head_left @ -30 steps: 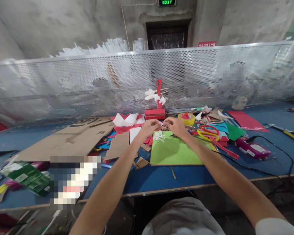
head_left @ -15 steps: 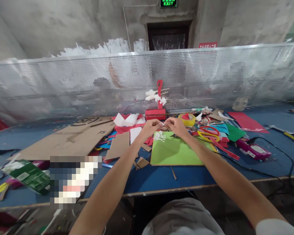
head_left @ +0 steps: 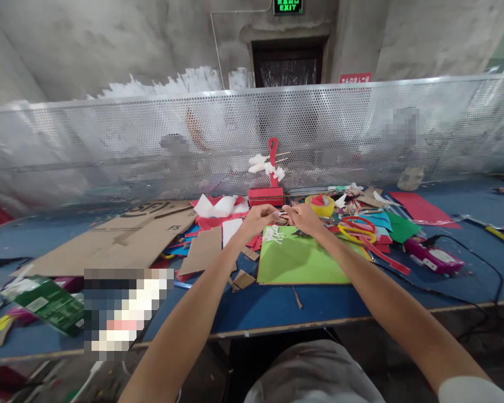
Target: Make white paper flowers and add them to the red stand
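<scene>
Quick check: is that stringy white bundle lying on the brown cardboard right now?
No, the stringy white bundle lies on the green sheet, near its far left corner.

A small white piece (head_left: 281,213) is held pinched between the fingertips of the left hand (head_left: 259,217), at its 9 o'clock, and the right hand (head_left: 302,218), at its 3 o'clock. Only a thin, narrow portion is exposed; full shape is obscured by fingers. It is seen just past the green board's (head_left: 304,263) 12 o'clock edge, at 1 o'clock from white strands (head_left: 272,234). Height undetermined.
</scene>
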A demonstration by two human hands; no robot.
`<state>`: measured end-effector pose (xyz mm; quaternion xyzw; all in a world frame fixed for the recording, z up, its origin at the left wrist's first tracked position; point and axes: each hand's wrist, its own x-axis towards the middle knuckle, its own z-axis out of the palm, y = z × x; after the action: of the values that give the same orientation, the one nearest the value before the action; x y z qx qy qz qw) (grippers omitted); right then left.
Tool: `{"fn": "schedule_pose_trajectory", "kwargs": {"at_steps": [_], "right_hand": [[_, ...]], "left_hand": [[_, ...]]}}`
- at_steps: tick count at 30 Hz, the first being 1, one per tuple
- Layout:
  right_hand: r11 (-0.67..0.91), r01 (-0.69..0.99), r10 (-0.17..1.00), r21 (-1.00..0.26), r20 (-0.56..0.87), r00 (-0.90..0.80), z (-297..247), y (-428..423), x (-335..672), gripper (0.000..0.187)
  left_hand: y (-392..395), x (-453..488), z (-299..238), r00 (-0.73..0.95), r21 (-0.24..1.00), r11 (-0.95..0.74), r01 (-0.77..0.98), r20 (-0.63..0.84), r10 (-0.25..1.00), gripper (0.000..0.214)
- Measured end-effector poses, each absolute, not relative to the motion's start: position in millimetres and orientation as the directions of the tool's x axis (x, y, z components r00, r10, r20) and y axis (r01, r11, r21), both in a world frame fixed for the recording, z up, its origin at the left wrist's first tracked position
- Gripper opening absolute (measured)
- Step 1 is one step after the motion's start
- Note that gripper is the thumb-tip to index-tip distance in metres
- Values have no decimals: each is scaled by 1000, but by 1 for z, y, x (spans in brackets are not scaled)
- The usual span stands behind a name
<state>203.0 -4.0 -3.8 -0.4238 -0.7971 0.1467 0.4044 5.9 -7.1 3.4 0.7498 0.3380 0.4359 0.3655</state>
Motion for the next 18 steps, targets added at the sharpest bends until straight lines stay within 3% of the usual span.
{"fn": "schedule_pose_trajectory", "kwargs": {"at_steps": [5, 7, 14, 18], "right_hand": [[673, 425, 739, -606, 580, -342, -2, -7, 200, 28], [689, 427, 722, -586, 608, -331, -1, -8, 199, 22], [724, 564, 659, -397, 641, -394, -5, -1, 202, 20], [698, 645, 676, -311, 583, -450, -7, 2, 204, 26]], "left_hand": [[-2, 3, 0, 386, 857, -487, 170, 396, 833, 31], [0, 2, -1, 382, 859, -482, 175, 392, 837, 31], [3, 0, -4, 393, 822, -494, 282, 371, 841, 32], [6, -2, -6, 397, 820, -479, 314, 345, 850, 31]]}}
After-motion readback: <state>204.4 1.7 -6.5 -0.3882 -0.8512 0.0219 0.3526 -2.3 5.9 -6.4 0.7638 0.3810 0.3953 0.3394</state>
